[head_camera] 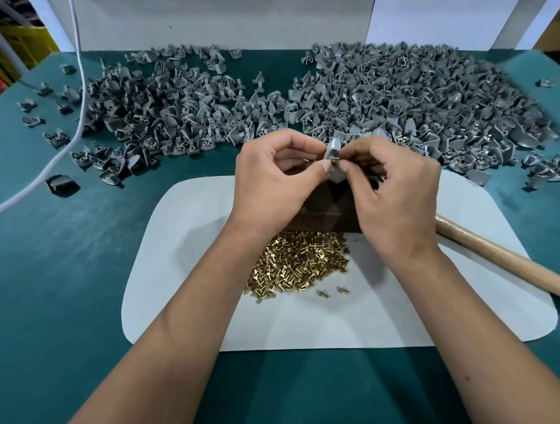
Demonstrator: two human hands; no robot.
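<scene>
My left hand [275, 177] pinches a small grey plastic part [333, 148] between thumb and fingers, above the white mat [399, 312]. My right hand [393, 192] meets it from the right and pinches a small brass pin [335, 160] against that part. A heap of brass pins [297, 264] lies on the mat just below my wrists, with two loose pins beside it. Under my hands sits a dark brown block [326, 213], mostly hidden.
Two big piles of grey plastic parts spread across the green table: one at the back left [178, 113], one at the back right [419, 98]. A wooden handle [506, 257] lies at the right on the mat's edge. A white cable [74, 96] runs down the left side.
</scene>
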